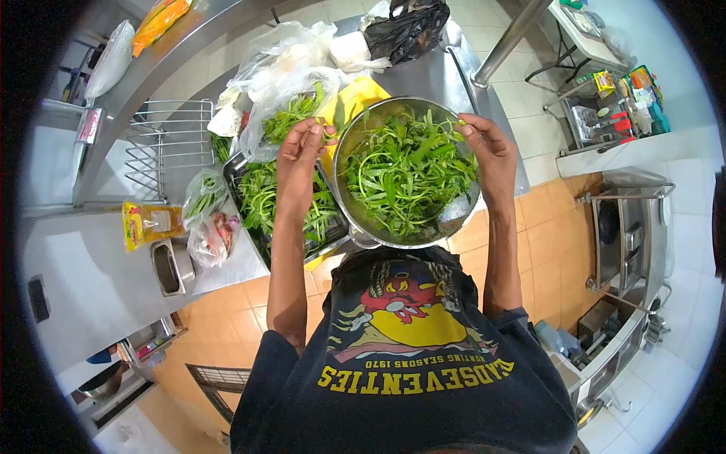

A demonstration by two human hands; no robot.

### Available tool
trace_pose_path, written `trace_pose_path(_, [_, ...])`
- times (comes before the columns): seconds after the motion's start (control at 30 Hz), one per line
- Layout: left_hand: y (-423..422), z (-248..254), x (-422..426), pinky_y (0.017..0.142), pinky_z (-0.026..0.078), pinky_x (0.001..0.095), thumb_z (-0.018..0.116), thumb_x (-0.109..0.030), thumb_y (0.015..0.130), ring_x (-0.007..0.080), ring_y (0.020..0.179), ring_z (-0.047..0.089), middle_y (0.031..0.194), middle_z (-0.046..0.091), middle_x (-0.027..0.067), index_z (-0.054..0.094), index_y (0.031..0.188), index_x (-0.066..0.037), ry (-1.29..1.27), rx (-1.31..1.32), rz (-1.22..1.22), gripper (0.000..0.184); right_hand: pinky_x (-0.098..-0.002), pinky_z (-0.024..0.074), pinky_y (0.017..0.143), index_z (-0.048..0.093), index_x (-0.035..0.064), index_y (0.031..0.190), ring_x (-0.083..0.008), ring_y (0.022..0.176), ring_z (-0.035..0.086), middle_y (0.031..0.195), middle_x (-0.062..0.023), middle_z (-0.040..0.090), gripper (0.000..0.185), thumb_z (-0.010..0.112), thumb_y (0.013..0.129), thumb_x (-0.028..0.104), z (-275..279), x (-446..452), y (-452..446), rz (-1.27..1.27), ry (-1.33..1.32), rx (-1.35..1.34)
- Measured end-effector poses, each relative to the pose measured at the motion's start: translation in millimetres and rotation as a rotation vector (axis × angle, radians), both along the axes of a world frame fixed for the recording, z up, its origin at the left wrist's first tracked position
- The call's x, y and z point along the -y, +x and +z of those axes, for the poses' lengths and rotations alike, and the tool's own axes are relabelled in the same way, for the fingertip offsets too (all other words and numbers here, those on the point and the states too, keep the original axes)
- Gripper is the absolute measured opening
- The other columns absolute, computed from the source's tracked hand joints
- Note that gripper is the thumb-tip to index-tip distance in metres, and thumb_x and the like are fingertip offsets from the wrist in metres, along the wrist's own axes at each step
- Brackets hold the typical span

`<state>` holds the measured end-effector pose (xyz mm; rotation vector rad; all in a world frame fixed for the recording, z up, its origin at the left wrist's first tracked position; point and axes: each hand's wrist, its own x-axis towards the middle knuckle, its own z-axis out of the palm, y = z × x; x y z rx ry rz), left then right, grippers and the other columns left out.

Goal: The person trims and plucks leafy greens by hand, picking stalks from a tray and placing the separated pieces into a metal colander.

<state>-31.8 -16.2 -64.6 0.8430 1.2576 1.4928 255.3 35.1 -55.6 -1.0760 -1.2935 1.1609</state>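
A round, perforated silver metal colander point(460, 210) is at the near edge of the grey metal tabletop point(425, 76), heaped with long-leaved green stems point(408, 170). Just left of the colander, the left grip point(300, 145) pinches a small green sprig point(329, 136). At the colander's right rim, the right grip point(490, 147) has thumb and fingers near each other; whether they hold a leaf, I cannot tell. A rectangular metal tray point(333, 238) of similar greens lies left of the colander; a crumpled black plastic bag point(406, 32) lies beyond it.
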Motion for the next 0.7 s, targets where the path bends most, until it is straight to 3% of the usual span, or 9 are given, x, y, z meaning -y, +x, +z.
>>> trace_pose_path(0.17, [8.9,-3.7,5.4,0.086,0.05,0.0286,0.061,-0.016,0.1,0.0119,0.093,0.064,0.1,0.07,0.006,0.062,0.114,-0.004,-0.008,-0.166,-0.142,0.018,-0.0261,0.0473,0.091,0.071,0.0012,0.112,-0.0111,0.1,0.065,0.107,-0.0053,0.073,0.019,0.065,0.096,0.009,0.1,-1.2,-2.3,0.019,0.017,0.041])
trace_pose_path(0.3, [21.0,-19.2,9.6,0.083,0.049,0.0249,0.064,-0.013,0.097,0.0093,0.09,0.062,0.096,0.07,0.0018,0.065,0.109,-0.004,-0.026,-0.446,-0.28,0.014,-0.0258,0.0471,0.089,0.071,0.0014,0.111,-0.0106,0.097,0.064,0.103,-0.0044,0.073,0.018,0.065,0.096,0.009,0.2,-2.5,-2.8,-0.005,0.035,0.07])
trace_pose_path(0.43, [33.1,-23.6,12.9,0.079,0.05,0.0256,0.069,-0.015,0.094,0.0099,0.088,0.061,0.093,0.069,0.0017,0.068,0.106,-0.003,-0.141,-0.497,-0.259,0.016,-0.0268,0.0458,0.089,0.072,0.0022,0.109,-0.0121,0.096,0.062,0.101,-0.004,0.071,0.017,0.066,0.095,0.009,1.9,-0.4,1.8,-0.038,-0.04,0.069])
trace_pose_path(0.53, [28.2,-33.3,11.0,0.08,0.051,0.028,0.07,-0.015,0.093,0.0115,0.09,0.063,0.091,0.069,0.0043,0.069,0.106,-0.004,-0.071,-0.615,-0.241,0.018,-0.0278,0.0447,0.09,0.073,0.0033,0.108,-0.0145,0.097,0.061,0.101,-0.0049,0.068,0.017,0.068,0.092,0.008,-10.1,-5.7,7.9,-0.049,0.126,0.126])
trace_pose_path(0.7, [25.1,-30.9,13.7,0.084,0.05,0.0306,0.071,-0.015,0.092,0.0152,0.093,0.064,0.098,0.071,0.0074,0.071,0.106,-0.003,-0.011,-0.771,-0.56,0.018,-0.0283,0.0443,0.09,0.074,0.0041,0.107,-0.0157,0.099,0.061,0.102,-0.0057,0.067,0.017,0.069,0.091,0.008,-6.4,-5.1,9.1,-0.074,0.132,0.13])
